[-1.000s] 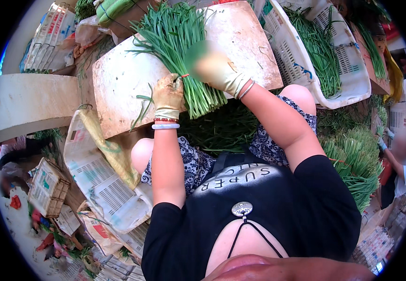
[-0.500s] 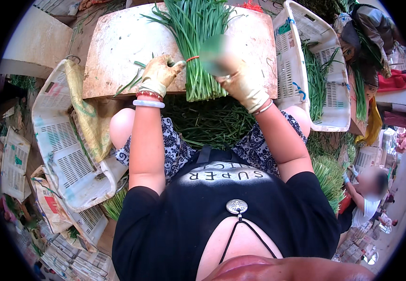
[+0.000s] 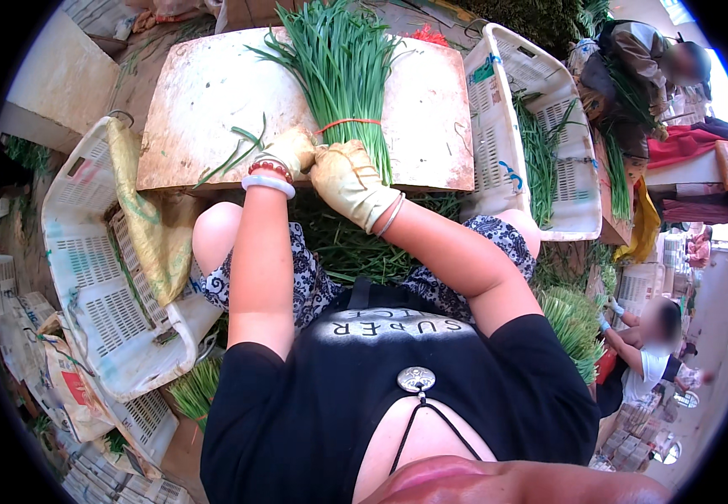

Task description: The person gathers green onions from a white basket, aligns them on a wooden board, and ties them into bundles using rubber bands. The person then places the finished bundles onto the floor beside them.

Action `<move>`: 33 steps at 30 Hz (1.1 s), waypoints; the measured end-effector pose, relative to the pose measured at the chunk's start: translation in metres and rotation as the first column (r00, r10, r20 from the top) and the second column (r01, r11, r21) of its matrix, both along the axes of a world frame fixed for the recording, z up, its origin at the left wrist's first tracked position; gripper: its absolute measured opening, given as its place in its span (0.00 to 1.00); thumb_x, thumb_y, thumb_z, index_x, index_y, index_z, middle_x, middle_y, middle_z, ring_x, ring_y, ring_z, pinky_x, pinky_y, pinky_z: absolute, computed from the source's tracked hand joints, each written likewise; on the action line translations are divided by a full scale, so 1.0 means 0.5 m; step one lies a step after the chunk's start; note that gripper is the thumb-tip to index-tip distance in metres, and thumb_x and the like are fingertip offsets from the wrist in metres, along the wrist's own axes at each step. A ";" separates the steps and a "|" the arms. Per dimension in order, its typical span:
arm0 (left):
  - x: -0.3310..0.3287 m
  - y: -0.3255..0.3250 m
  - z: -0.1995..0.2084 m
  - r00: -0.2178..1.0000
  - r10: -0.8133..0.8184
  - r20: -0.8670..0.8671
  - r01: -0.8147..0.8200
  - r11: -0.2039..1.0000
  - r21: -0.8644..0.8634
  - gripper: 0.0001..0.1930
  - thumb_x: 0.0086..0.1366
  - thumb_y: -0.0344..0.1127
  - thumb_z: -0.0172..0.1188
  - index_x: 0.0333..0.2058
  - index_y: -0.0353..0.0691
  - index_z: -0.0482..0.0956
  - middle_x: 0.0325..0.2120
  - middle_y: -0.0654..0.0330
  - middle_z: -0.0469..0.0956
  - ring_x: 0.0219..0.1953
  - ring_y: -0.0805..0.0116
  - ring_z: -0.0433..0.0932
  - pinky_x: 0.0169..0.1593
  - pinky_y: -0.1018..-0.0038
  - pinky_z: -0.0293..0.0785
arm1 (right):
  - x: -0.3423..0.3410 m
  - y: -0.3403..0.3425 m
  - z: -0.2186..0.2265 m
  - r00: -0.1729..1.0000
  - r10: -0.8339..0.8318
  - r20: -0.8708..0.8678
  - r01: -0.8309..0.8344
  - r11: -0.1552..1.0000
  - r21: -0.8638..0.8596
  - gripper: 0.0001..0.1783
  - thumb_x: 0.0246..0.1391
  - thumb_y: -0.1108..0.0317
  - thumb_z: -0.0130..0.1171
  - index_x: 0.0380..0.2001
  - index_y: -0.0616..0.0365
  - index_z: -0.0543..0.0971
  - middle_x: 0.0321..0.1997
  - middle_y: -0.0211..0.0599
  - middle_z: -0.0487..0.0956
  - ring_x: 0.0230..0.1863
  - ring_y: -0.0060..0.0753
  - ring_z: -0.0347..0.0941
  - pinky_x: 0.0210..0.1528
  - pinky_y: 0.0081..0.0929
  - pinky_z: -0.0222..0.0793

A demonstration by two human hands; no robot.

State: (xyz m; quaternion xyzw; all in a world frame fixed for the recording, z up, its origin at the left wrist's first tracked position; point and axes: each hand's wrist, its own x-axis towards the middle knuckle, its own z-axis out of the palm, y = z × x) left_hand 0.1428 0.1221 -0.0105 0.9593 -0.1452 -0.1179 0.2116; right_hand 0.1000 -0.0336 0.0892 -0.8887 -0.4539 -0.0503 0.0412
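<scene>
A bundle of green chives lies on the board, leaf tips away from me and cut ends toward me. An orange-red band runs across its stems. My left hand, in a pale, soiled work glove, is closed at the bundle's left side, just below the band. Against it, my right hand, gloved alike, lies over the lower stems with its fingers curled. The fingertips of both hands meet near the band's left end; what they pinch is hidden. A few loose chive leaves lie left of my left hand.
The stained white board spans my knees. A white plastic crate with yellow sacking stands at left, and another crate holding chives stands at right. More chives are piled by my right side. Other people work at the right.
My right hand has moved left across the stems to meet my left hand beside the band. My left hand has shifted slightly closer to the bundle, and the whole view has moved a little.
</scene>
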 end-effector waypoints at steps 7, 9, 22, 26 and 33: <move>-0.047 -0.057 0.144 0.946 0.244 -0.213 -0.256 0.966 -0.030 0.20 0.55 0.47 0.48 0.36 0.36 0.76 0.38 0.45 0.73 0.42 0.50 0.71 0.47 0.65 0.66 | -0.095 -0.082 0.007 0.779 0.540 -0.320 -0.559 0.828 0.037 0.09 0.38 0.60 0.53 0.17 0.53 0.75 0.20 0.33 0.73 0.24 0.36 0.70 0.27 0.35 0.65; -0.040 -0.032 0.079 0.961 0.222 -0.167 -0.216 0.975 0.049 0.16 0.56 0.42 0.46 0.31 0.36 0.76 0.32 0.46 0.74 0.38 0.51 0.73 0.43 0.64 0.68 | -0.090 -0.103 0.051 0.785 0.396 -0.477 -0.462 0.886 -0.025 0.12 0.36 0.57 0.58 0.17 0.54 0.75 0.20 0.35 0.74 0.26 0.39 0.72 0.31 0.33 0.69; -0.059 -0.141 0.108 0.824 0.488 0.287 -0.445 0.872 -0.203 0.15 0.60 0.39 0.42 0.27 0.37 0.75 0.26 0.49 0.76 0.31 0.53 0.75 0.34 0.63 0.71 | 0.196 -0.163 -0.226 0.236 0.098 -0.967 0.837 0.485 0.253 0.30 0.54 0.44 0.40 0.45 0.61 0.70 0.44 0.45 0.73 0.45 0.38 0.70 0.47 0.26 0.62; -0.091 -0.148 0.188 0.869 0.480 0.125 -0.481 0.876 -0.018 0.19 0.59 0.49 0.45 0.29 0.38 0.73 0.28 0.48 0.75 0.33 0.49 0.74 0.36 0.61 0.70 | 0.146 -0.192 -0.193 0.645 -0.150 -0.749 0.550 0.772 0.318 0.21 0.53 0.54 0.45 0.40 0.60 0.73 0.37 0.50 0.75 0.40 0.42 0.70 0.44 0.30 0.64; -0.089 -0.159 0.169 0.880 0.466 0.097 -0.456 0.883 -0.108 0.16 0.59 0.45 0.44 0.33 0.38 0.72 0.31 0.48 0.75 0.34 0.52 0.75 0.36 0.61 0.70 | 0.139 -0.178 -0.002 0.862 -0.130 -0.489 0.423 0.717 0.554 0.16 0.44 0.65 0.56 0.40 0.52 0.73 0.29 0.45 0.75 0.32 0.44 0.72 0.35 0.33 0.68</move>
